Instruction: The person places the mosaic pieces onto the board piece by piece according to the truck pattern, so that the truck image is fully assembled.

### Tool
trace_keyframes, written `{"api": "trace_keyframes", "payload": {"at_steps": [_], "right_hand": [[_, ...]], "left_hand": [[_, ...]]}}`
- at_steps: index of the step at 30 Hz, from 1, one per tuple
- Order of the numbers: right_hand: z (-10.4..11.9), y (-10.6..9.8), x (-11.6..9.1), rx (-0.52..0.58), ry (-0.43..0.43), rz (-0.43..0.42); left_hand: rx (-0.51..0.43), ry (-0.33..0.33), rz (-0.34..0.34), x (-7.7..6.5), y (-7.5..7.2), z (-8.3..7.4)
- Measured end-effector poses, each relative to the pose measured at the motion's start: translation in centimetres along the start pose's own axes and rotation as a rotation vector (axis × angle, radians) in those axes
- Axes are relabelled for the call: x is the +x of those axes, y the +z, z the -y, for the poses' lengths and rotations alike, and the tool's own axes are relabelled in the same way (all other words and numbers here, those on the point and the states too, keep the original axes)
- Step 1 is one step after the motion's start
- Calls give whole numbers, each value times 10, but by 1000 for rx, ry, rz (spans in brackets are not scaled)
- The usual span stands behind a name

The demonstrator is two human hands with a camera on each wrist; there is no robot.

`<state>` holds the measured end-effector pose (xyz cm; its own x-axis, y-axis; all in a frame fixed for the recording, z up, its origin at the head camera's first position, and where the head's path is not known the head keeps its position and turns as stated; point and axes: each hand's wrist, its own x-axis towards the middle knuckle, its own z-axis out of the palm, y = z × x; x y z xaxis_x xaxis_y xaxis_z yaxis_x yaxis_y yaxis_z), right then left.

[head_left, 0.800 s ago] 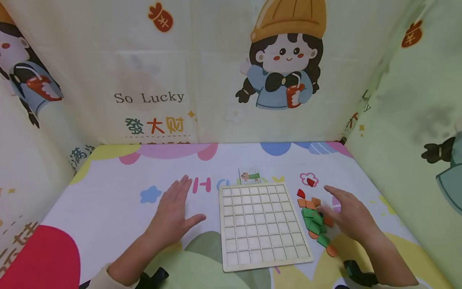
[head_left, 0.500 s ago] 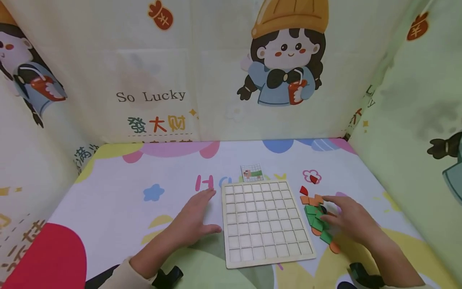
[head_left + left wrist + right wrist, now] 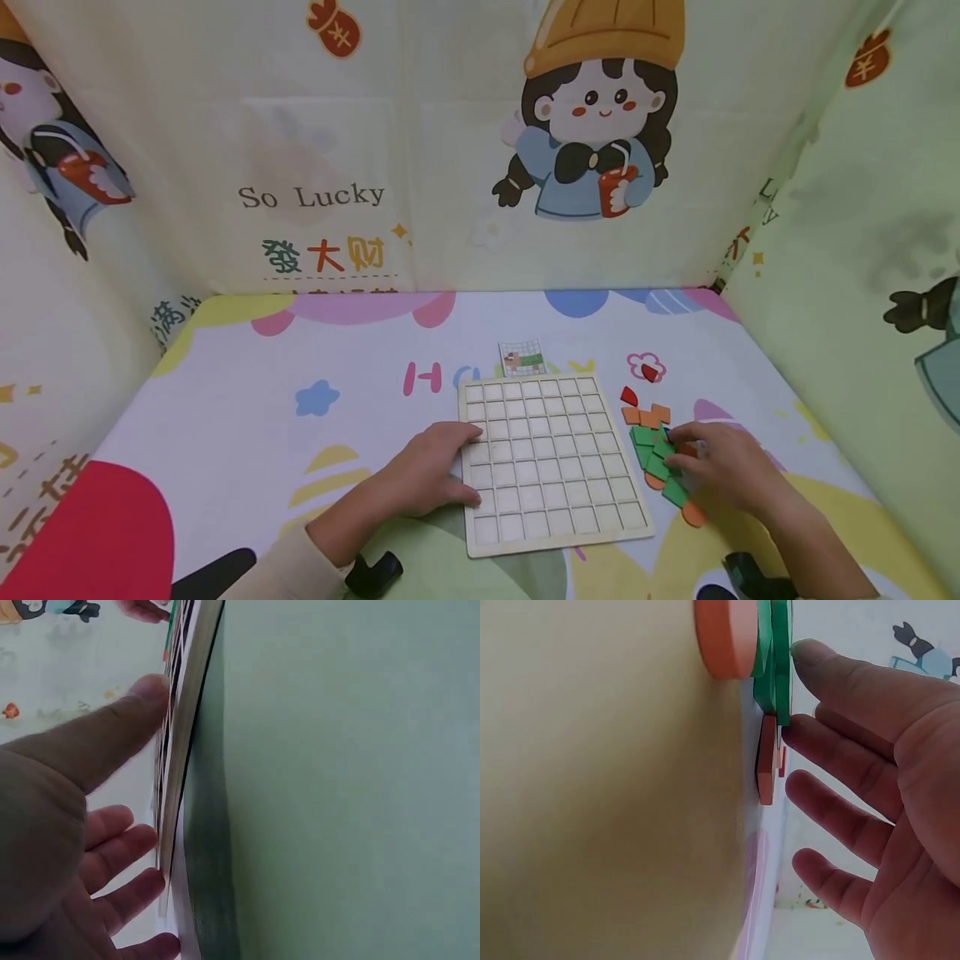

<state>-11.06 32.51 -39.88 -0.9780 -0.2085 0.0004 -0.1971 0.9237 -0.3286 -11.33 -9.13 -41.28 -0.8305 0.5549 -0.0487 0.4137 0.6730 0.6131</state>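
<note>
My left hand touches the left edge of a pale wooden grid board with several square cells. In the left wrist view its thumb lies against the board's rim, and the other fingers are spread along the edge. My right hand is over the right side of a loose pile of tiles, thumb and forefinger parted beside the green tiles. In the right wrist view, the fingertips come up to the edge of a green tile; whether they touch it is unclear.
Orange tiles and two red tiles lie right of the board. A small picture card sits at the board's far edge. Printed cloth covers the table, and cloth walls stand at the back and sides.
My left hand has moved right and down onto the board's left edge. My right hand's forefinger has come down toward the tiles, closer to the thumb. The board stays in place.
</note>
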Motion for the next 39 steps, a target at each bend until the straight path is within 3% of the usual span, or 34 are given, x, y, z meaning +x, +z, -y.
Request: {"api": "trace_keyframes", "payload": {"at_steps": [15,25,30,39], "right_hand": [[3,-1,0,37,-8,35],[4,-2,-1,19,2,21],[4,-2,-1,40,-4,27],[1,-1,-1,38,-22,33]], "left_hand": [[118,0,46,0,-1,-2],[114,-19,85,1,-5,-2],[102,-29,86,2,-5,-1],[180,-32,39,5,-4,-5]]}}
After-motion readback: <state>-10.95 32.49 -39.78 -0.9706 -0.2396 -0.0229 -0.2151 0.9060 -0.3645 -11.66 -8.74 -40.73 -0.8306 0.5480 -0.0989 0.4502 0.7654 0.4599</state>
